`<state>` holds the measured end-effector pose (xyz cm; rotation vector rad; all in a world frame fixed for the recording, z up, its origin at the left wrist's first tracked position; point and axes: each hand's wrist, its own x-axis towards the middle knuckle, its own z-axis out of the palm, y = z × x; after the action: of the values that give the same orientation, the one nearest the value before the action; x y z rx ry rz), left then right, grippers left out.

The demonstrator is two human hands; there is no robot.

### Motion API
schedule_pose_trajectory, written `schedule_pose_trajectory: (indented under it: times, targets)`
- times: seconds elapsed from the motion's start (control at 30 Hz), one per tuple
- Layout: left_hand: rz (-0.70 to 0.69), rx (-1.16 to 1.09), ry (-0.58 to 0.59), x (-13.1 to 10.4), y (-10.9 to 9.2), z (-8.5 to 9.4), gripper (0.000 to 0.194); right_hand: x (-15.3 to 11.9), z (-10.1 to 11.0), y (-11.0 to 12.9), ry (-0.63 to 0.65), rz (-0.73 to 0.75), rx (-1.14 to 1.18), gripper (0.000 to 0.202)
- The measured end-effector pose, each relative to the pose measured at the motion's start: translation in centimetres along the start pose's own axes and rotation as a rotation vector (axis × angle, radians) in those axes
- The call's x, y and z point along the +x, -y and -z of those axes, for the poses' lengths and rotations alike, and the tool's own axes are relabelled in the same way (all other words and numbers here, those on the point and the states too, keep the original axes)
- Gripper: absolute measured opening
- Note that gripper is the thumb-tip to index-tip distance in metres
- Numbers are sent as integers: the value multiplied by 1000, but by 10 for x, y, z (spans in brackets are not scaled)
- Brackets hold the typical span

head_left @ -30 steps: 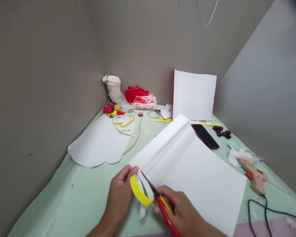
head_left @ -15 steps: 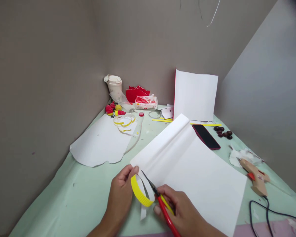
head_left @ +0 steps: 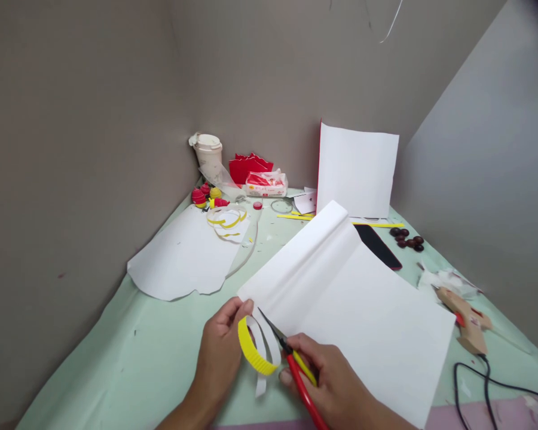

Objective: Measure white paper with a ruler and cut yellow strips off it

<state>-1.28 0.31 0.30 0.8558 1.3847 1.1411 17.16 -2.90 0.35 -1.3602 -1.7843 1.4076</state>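
My left hand [head_left: 224,334] pinches the near left corner of a large white sheet [head_left: 341,298], which has a fold-like ridge along its upper left side. Beside those fingers hangs a curled strip [head_left: 255,353], ribbed yellow outside and white inside, its tail dangling below. My right hand [head_left: 320,367] is closed around scissors [head_left: 298,370] with red and yellow handles. Their dark, pointed blade lies across the sheet's left corner, close to the left fingertips. Only one blade shows clearly; whether the other is under the sheet, I cannot tell.
At right are a glue gun [head_left: 468,322] with a black cord, dark round beads [head_left: 407,239] and a partly covered phone [head_left: 379,248]. A white panel [head_left: 356,173] stands behind. At left lie a cut white sheet [head_left: 183,257], yellow-edged rings [head_left: 226,221] and a white tub [head_left: 208,155].
The sheet has shifted slightly rightward and away, covering more of the phone. The curled strip's loop has changed shape a little. Both hands keep nearly the same place.
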Motion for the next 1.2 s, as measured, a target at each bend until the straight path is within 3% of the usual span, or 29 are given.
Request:
schedule_pose_trajectory:
  times: [0.17, 0.47, 0.87, 1.2]
  targets:
    - [-13, -2, -40, 1, 4, 1, 37, 0, 1, 0, 79, -80, 216, 26]
    - [-19, 20, -46, -1, -2, 2, 38, 1, 1, -1, 120, -106, 333, 26]
    - [28, -96, -29, 4, 9, 5, 35, 1, -3, -15, 132, -43, 333, 31]
    - [28, -66, -13, 5, 7, 4, 38, 2, -1, -10, 81, -22, 184, 17]
